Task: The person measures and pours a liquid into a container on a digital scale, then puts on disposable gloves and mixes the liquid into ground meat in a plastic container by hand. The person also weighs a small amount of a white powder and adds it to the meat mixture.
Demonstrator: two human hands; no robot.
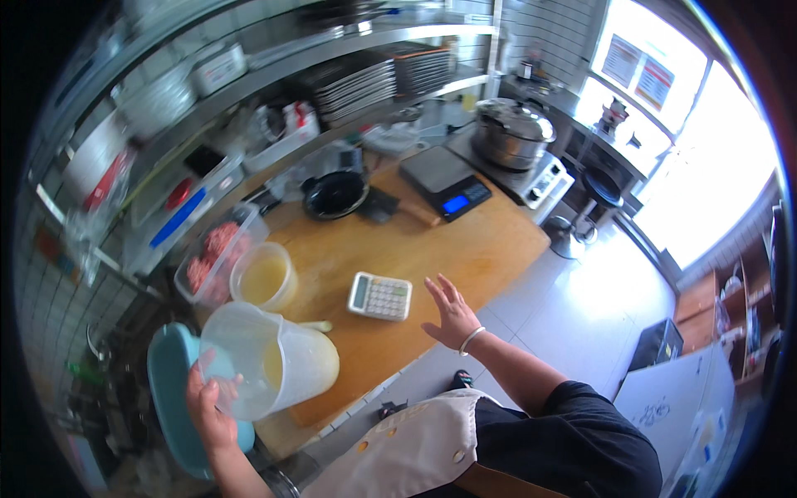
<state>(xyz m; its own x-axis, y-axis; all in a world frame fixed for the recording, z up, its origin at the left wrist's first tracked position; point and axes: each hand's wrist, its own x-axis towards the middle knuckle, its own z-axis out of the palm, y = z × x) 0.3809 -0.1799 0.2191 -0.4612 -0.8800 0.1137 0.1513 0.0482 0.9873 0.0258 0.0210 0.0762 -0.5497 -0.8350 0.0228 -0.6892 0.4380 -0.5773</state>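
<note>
My left hand (215,398) grips the rim of a large translucent plastic pitcher (268,364), which is tilted over the near left of the wooden table; some yellowish liquid shows inside. My right hand (451,314) is raised with spread fingers and nothing in it, just right of a white calculator (380,297). Behind the pitcher stands a plastic tub of yellowish liquid (264,277), beside a clear container of ground meat (218,249). A small pale green-white piece (316,325) lies by the pitcher.
A digital scale (445,180), a black bowl (335,193) and a wood-handled scraper (398,205) are at the table's back. A steel pot (514,134) sits on a cooker. A turquoise basin (171,398) is at left. Metal shelves (373,40) run above; a stool (601,187) stands beyond.
</note>
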